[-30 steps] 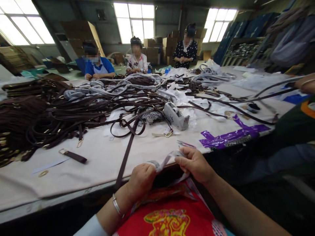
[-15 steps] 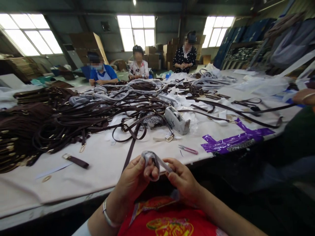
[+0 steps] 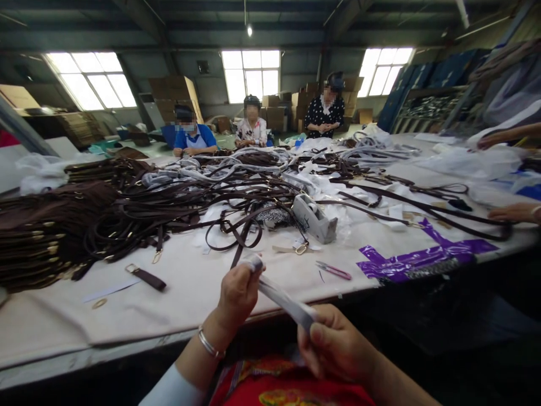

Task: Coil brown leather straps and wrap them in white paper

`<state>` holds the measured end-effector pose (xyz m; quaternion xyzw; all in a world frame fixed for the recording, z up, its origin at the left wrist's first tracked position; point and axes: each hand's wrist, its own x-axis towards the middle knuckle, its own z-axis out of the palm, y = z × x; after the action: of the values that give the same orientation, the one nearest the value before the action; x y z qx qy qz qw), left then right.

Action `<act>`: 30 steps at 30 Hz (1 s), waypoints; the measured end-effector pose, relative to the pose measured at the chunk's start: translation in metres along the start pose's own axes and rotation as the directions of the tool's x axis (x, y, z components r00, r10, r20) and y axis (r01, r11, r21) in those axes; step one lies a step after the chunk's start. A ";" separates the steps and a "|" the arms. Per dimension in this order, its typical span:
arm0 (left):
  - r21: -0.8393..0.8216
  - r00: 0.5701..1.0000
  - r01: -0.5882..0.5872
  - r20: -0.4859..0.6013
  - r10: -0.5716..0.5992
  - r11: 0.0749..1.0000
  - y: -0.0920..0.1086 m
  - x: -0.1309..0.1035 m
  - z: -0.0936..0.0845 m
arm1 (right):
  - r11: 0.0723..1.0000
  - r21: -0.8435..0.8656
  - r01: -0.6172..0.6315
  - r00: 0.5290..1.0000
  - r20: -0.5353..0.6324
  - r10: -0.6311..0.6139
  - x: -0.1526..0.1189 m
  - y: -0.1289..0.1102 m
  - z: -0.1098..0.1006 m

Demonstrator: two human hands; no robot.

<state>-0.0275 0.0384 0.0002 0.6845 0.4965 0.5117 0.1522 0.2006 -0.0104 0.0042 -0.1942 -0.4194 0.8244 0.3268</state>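
Note:
My left hand (image 3: 237,293) pinches the upper end of a pale grey wrapped strap (image 3: 282,299) in front of the table edge. My right hand (image 3: 333,344) grips the strap's lower end, closer to my lap. The strap runs taut and slanted between the two hands. A dark brown strap (image 3: 236,254) lies on the cloth-covered table (image 3: 177,293) just beyond my left hand and is partly hidden by it. A silver bangle (image 3: 209,344) circles my left wrist.
A big tangle of dark brown straps (image 3: 127,214) fills the table's left and middle. A grey tape dispenser (image 3: 315,220), pink snips (image 3: 333,270) and a purple wrapper (image 3: 422,259) lie to the right. Three people sit or stand at the far side; another person's hand (image 3: 511,213) rests at right.
The strap was bunched in a loop between my hands; now it is pulled out straight. My right hand dropped toward my lap and my left hand rose. The camera tilted upward.

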 end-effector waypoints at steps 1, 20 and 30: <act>0.111 0.989 -0.111 0.113 0.099 0.988 0.000 -0.007 0.002 | 0.999 0.021 0.041 0.998 -0.047 -0.040 -0.001 -0.008 -0.002; -0.782 0.757 0.623 0.598 -0.263 0.012 0.062 -0.011 -0.003 | 0.822 -0.565 0.073 0.928 -0.264 -0.263 0.022 0.018 -0.023; -0.789 0.879 0.269 -0.034 -0.476 0.553 0.033 0.032 -0.004 | 0.919 -0.392 -0.042 0.999 -0.028 0.033 0.013 0.027 -0.005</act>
<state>-0.0141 0.0492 0.0428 0.3641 0.3823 0.7075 0.4698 0.1838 -0.0101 -0.0207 -0.2723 -0.5687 0.7278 0.2699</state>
